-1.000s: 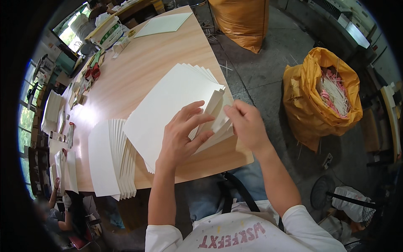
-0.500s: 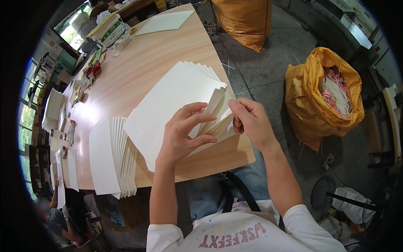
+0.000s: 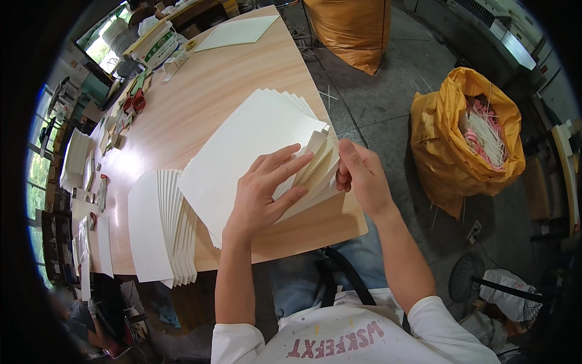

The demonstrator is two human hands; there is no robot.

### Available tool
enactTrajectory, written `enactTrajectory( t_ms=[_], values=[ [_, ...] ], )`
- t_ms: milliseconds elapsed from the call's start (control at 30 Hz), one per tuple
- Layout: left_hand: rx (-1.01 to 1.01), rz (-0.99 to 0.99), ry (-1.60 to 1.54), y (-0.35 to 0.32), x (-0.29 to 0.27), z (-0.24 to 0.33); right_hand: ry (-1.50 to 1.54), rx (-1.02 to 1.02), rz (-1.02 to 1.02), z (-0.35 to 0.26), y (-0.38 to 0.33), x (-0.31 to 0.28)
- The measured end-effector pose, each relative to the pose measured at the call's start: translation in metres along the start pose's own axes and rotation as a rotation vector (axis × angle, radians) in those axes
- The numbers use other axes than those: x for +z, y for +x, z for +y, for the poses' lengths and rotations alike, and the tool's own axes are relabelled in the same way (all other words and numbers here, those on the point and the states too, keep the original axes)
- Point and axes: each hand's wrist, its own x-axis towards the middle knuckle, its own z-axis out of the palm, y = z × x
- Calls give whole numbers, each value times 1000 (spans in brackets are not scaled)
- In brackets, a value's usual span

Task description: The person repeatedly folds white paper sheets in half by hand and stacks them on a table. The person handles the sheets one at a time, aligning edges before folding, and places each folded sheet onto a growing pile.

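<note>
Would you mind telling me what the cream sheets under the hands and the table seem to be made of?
The cream sheets look like matte card or heavy paper: flat, stiff, fanned thin edges, no gloss. The table looks like wood or wood-look laminate: pale grain lines and a soft window glare. The left hand presses the sheets flat.

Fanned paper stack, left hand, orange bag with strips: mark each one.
fanned paper stack (image 3: 254, 142), head view, bare top sheet
left hand (image 3: 260, 197), head view, back of hand
orange bag (image 3: 436, 145), head view, outer side wall
</note>
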Motion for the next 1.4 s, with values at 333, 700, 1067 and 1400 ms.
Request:
enactTrajectory(
  t_ms=[333,700,1067,1400],
  values=[
    [-9,80,-108,-3,6,-6,-315,-134,72,11,9,5],
    [49,95,-57,-1,8,-6,30,107,8,-4,8,4],
    [36,90,-136,-1,7,-7,-21,63,1,-7,4,2],
    [147,66,71,-2,8,-4,-788,-606,-126,23,-22,5]
  ],
)
